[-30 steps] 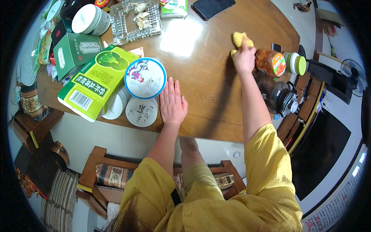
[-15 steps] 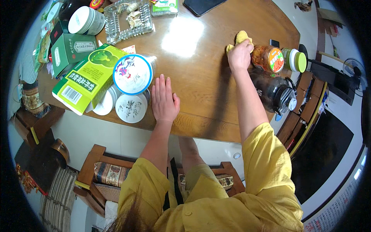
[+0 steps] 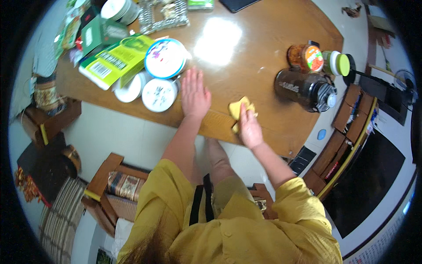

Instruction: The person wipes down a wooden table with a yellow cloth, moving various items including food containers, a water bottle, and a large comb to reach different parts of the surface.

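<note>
My left hand (image 3: 195,96) lies flat on the wooden table (image 3: 263,26), fingers stretched out and together, close to a tub with a blue-rimmed lid (image 3: 165,58) and a white-lidded jar with handwriting (image 3: 159,95). At the table's near edge my right hand (image 3: 250,129) presses a yellow cloth (image 3: 238,108) against the wood. The cloth bunches out past the fingertips and beside the palm.
On the right stand a dark water bottle (image 3: 296,89), a jar of orange-brown food (image 3: 303,57) and a green-lidded jar (image 3: 342,64). Left are a green carton (image 3: 115,61), a dark green box (image 3: 101,33) and a clear plastic tray (image 3: 154,22). A black phone (image 3: 237,3) lies at the back.
My right hand has drawn the yellow cloth from beside the jars at the far right toward the near edge. My left hand stays flat by the tubs. The whole view has shifted slightly.
</note>
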`<state>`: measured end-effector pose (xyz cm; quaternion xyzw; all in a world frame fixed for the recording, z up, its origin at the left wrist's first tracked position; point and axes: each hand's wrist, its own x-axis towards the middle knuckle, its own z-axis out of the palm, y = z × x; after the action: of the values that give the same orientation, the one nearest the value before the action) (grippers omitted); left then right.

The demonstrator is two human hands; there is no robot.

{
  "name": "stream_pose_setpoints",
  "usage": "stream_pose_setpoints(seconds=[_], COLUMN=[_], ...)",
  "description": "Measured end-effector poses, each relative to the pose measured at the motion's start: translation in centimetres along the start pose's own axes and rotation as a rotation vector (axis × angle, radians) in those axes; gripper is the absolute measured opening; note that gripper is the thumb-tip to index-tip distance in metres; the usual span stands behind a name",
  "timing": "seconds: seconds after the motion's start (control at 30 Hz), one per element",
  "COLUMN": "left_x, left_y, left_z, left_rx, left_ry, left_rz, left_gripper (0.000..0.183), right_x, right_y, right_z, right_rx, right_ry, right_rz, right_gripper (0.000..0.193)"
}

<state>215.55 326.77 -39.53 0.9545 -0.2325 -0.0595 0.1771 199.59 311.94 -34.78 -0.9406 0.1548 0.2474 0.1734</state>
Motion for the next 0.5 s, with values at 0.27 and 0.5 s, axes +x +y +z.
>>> stream_pose_setpoints(seconds=[0.27,0.5], left_x=[2.7,7.7], left_y=[3.8,-1.3], left_z=[-8.7,-16.8], left_rx=[-0.285,0.202], left_ry=[-0.006,0.124], left_rz=[0.143,0.073], left_gripper=[0.047,0.090], right_x=[11.4,5.7], right_y=[0.1,0.7], right_z=[-5.5,-4.4], right_rx=[0.079,0.033], right_ry=[0.168,-0.154], right_rz=[0.100,0.247], right_gripper=[0.067,0.084])
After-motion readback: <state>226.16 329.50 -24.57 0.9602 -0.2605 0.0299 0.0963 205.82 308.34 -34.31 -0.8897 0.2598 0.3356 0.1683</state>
